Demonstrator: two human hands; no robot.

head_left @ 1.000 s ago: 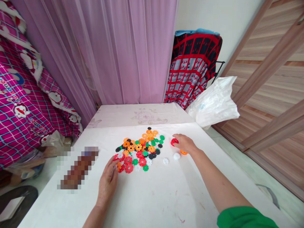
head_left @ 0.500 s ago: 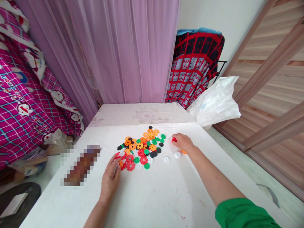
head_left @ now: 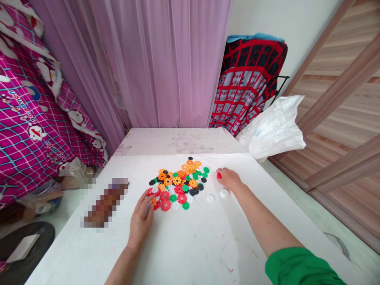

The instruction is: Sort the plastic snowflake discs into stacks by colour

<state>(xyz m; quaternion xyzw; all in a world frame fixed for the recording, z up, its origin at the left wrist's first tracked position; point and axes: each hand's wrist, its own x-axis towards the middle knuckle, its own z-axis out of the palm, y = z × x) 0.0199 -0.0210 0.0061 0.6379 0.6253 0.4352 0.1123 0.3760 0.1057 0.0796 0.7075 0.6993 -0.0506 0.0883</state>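
A loose pile of flower-shaped plastic discs (head_left: 177,181) in orange, red, green, white and black lies mid-table, many overlapping. My left hand (head_left: 141,217) rests at the pile's near left edge, fingers apart and slightly bent, the tips by red discs (head_left: 165,204). It grips nothing that I can see. To the right of the pile, my right hand (head_left: 230,179) is closed, pinching a red disc (head_left: 219,175) that shows at its fingertips. Just below that hand are a white disc (head_left: 224,193) and, farther left, another flat white disc (head_left: 210,198).
The white cloth (head_left: 190,245) covers the table. A pixelated, brownish long item (head_left: 107,204) lies on its left side. A white plastic bag (head_left: 276,126) stands at the far right corner. A lilac curtain (head_left: 172,63) hangs behind the table.
The whole view has shifted slightly. An orange disc beside my right wrist earlier is now out of sight. Both hands keep nearly the same places, the red disc still in my right fingers.
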